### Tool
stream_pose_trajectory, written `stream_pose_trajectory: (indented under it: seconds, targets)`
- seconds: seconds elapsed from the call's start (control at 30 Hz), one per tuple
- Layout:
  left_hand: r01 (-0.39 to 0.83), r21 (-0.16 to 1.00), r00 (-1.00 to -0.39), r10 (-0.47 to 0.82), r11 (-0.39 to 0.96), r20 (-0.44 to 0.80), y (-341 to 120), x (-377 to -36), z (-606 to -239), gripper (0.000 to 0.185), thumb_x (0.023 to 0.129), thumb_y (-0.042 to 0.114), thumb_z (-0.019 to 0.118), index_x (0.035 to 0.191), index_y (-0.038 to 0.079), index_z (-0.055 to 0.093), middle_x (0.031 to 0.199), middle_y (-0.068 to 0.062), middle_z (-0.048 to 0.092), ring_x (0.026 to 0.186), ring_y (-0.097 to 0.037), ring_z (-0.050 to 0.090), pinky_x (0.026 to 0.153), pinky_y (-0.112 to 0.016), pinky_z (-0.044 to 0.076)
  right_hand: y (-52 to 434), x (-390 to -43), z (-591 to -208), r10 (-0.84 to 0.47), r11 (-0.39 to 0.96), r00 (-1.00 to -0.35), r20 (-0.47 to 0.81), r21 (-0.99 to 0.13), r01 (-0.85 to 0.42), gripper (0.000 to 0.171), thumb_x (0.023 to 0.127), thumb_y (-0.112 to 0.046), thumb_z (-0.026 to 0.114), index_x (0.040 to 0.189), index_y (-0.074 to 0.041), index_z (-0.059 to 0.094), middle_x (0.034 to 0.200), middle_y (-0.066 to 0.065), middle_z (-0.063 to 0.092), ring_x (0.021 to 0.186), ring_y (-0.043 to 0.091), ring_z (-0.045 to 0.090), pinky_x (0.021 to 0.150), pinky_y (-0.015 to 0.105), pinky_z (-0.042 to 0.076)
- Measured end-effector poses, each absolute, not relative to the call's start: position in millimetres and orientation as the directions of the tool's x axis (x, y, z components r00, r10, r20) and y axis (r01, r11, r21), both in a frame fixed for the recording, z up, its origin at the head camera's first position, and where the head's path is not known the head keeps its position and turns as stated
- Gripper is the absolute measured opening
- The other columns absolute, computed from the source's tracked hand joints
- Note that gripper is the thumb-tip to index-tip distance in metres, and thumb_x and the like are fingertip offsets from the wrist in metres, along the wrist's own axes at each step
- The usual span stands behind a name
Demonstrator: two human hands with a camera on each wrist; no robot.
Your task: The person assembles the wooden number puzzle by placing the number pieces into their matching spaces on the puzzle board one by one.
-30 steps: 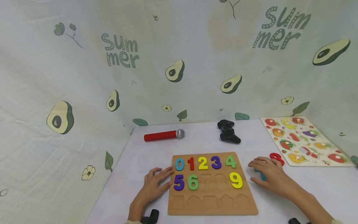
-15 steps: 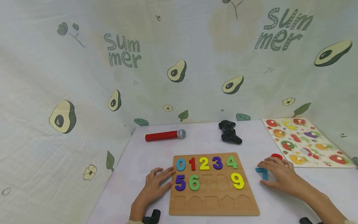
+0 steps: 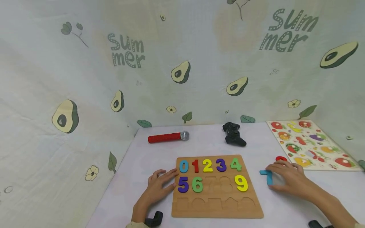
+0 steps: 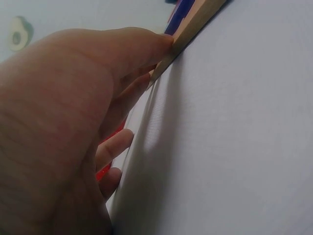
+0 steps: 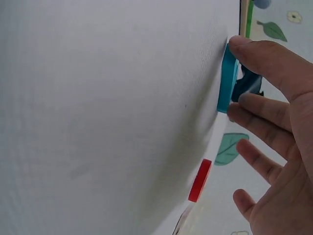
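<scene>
A wooden number board (image 3: 216, 205) lies on the white table, holding coloured numbers 0 to 6 and 9, with two bare recesses (image 3: 219, 184) between 6 and 9. My left hand (image 3: 159, 185) rests flat on the table, its straight fingers (image 4: 146, 49) against the board's left edge (image 4: 195, 29). To the right of the board, my right hand (image 3: 288, 179) pinches a blue number 7 (image 3: 267, 176) that lies on the table. In the right wrist view the thumb and a finger sit on opposite edges of the blue 7 (image 5: 227, 81). A red number 8 (image 3: 280, 159) lies just beyond that hand.
A red microphone (image 3: 167, 137) and a black game controller (image 3: 233, 134) lie at the back of the table. A fruit puzzle board (image 3: 310, 144) sits at the right, close to the red 8 (image 5: 200, 180). An avocado-print cloth hangs behind and at the left.
My right hand has drawn back to the right, uncovering the blue 7 that it covered before. The left hand and the board have stayed put.
</scene>
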State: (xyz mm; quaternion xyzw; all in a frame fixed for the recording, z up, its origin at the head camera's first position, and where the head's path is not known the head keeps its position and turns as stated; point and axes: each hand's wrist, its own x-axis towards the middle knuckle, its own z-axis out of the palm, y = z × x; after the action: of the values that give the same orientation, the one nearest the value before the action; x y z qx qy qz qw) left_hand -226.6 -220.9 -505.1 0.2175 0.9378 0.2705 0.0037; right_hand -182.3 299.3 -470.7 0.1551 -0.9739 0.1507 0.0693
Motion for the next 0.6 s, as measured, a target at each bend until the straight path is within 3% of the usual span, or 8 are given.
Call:
stream_pose_trajectory:
  seconds: [0.33,0.6]
  targets:
    - [0.411,0.506,-0.904,0.41,0.758,0.12,-220.7,-226.6,-506.9,0.049,0.097,0.047,0.061,0.143,0.03,0.058,0.152,0.011,0.047,0.135,-0.029,0.031,0.104,-0.062,0.02,300.9,-185.7,-473.5,-0.284,0.903,-0.947,0.152,-0.291,-0.317,0.055,0.069,-0.041,0.09,0.113,-0.015,0.073,0.118,0.011,0.067,0.118,0.041,0.044,0.089,0.068,0.02]
    - [0.4,0.509,-0.908,0.407,0.762,0.103,-220.2,-226.9,-504.6,0.049,0.097,0.046,0.061,0.143,0.029,0.058,0.152,0.011,0.046,0.136,-0.03,0.031,0.104,-0.063,0.02,296.0,-184.9,-471.0,-0.306,0.886,-0.922,0.236,-0.283,-0.367,0.053,0.069,-0.041,0.09,0.111,-0.013,0.074,0.115,0.01,0.068,0.116,0.039,0.046,0.091,0.068,0.021]
